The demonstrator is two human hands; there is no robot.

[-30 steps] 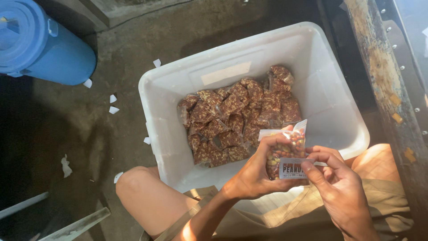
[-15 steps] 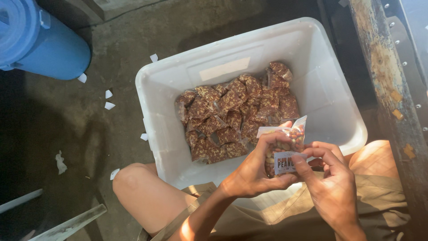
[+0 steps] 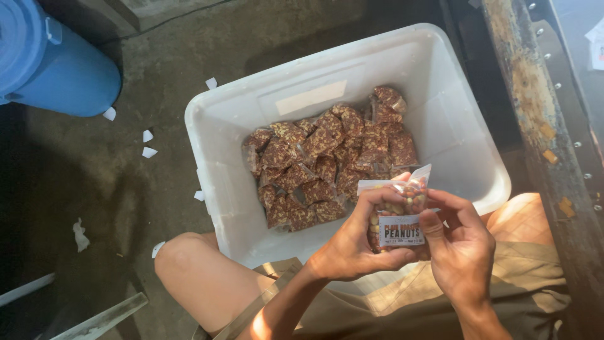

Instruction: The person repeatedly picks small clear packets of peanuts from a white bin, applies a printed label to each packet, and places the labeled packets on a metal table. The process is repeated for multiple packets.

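Small clear plastic nut bag (image 3: 402,211): lower part hidden by both hands' fingers. Blue plastic barrel (image 3: 50,60): cut off at left edge.

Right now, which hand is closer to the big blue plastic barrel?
Left. The left hand is on the barrel's side of the small clear peanut bag; the right hand is farther away.

Left hand (image 3: 355,242) raised over the lap, fingers curled and closed, thumb up top. Right hand (image 3: 462,249) just beside it — fingers bent inward, thumb pressing. Both forearms angle up from below; knees bare.
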